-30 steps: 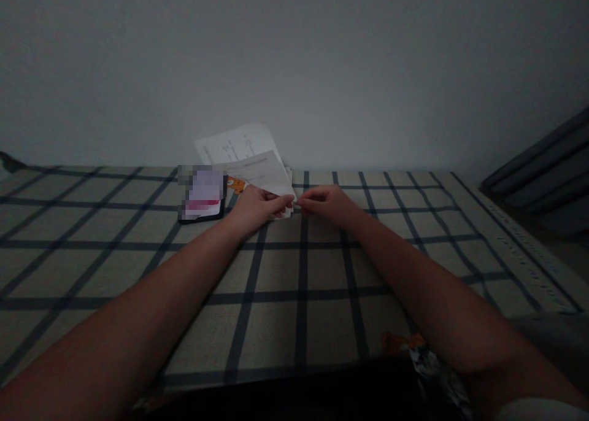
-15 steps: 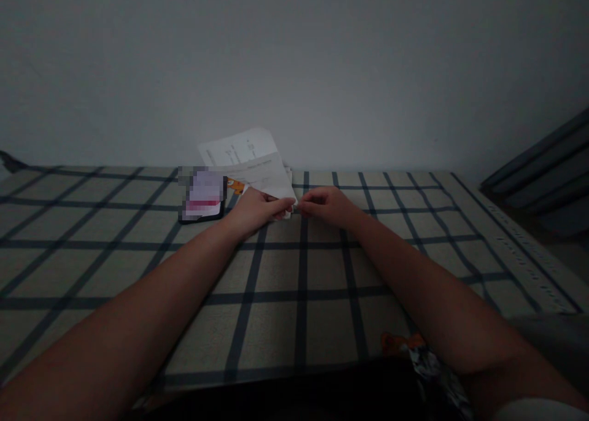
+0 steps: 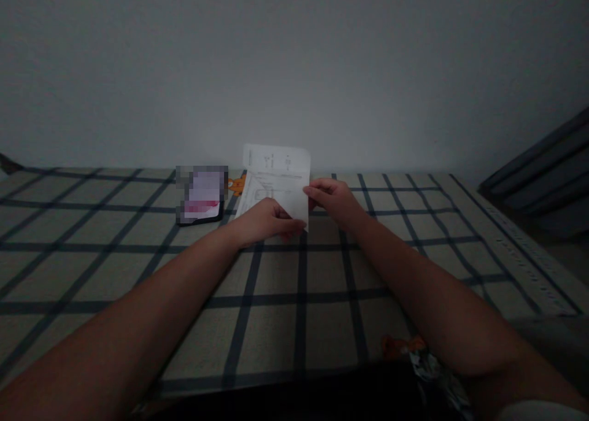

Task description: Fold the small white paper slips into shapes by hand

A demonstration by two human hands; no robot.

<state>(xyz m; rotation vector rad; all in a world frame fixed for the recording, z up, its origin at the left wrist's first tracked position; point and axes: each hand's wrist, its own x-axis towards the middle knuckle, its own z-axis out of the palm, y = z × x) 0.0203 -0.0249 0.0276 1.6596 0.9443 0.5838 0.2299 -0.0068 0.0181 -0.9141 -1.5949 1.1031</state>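
The printed paper (image 3: 280, 175) is the middle thing. The left hand (image 3: 269, 220) pinches its bottom right corner. The right hand (image 3: 330, 199) pinches its right edge, higher up. The phone (image 3: 202, 194) lies left of the paper, near it.

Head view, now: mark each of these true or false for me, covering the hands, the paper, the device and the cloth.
1. The left hand grips the paper near its lower right corner. True.
2. The device lies to the left of the paper. True.
3. The right hand touches the device. False: it is at the paper's right edge.
4. The paper's visible side is blank. False: it carries print.
5. Dark lines cross on the cloth. True.
6. Both hands wear gloves. False: both are bare.
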